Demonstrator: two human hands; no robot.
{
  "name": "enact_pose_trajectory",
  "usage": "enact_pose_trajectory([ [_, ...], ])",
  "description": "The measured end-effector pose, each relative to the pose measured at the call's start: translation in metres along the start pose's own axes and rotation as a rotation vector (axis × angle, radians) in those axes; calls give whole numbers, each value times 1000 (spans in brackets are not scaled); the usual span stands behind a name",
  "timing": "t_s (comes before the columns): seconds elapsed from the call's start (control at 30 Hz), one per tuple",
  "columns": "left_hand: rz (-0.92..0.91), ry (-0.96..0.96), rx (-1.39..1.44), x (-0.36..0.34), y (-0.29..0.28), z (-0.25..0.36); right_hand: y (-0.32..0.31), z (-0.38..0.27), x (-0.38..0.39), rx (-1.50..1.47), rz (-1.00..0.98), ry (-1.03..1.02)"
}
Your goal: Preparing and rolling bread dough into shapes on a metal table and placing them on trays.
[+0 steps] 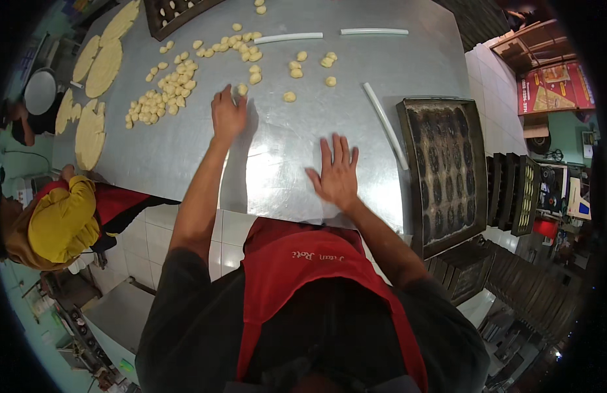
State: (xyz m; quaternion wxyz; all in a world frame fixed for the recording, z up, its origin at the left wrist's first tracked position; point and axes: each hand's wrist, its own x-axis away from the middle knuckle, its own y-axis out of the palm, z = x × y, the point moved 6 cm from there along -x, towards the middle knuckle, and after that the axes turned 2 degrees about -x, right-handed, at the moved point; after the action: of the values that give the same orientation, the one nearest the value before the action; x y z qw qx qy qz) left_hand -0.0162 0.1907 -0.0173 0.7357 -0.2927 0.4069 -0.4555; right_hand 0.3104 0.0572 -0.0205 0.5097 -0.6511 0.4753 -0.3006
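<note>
My left hand (229, 118) reaches forward over the metal table (284, 144), fingers stretched out. A small pale dough ball (242, 89) sits right at its fingertips; whether they touch it I cannot tell. To that hand's left lies a heap of dough balls (166, 98), with a looser line of them behind. Several single dough balls (289, 97) are scattered in front, between my two hands. My right hand (338, 178) is spread above or on the bare tabletop near the front edge, palm down and holding nothing.
Flat dough sheets (90, 134) lie along the table's left side. White rods (385, 124) rest at the back and right. A dark moulded baking tray (447, 170) stands at the right edge; another tray (166, 26) is at the back. A person in yellow (61, 219) is at the left.
</note>
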Motion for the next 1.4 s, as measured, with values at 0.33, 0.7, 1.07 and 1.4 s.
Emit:
enact_pose_trajectory([
  [0.33,-290,-178,510,57,18,38,-42,33,31,-491,210,-19],
  [0.7,-486,-371,816,182,28,147,-163,227,4,-876,1052,451],
  [1.07,-476,429,34,166,79,256,-50,172,-17,-208,415,249],
  [1.4,-325,430,-182,112,88,234,-50,121,-13,-503,215,-215],
])
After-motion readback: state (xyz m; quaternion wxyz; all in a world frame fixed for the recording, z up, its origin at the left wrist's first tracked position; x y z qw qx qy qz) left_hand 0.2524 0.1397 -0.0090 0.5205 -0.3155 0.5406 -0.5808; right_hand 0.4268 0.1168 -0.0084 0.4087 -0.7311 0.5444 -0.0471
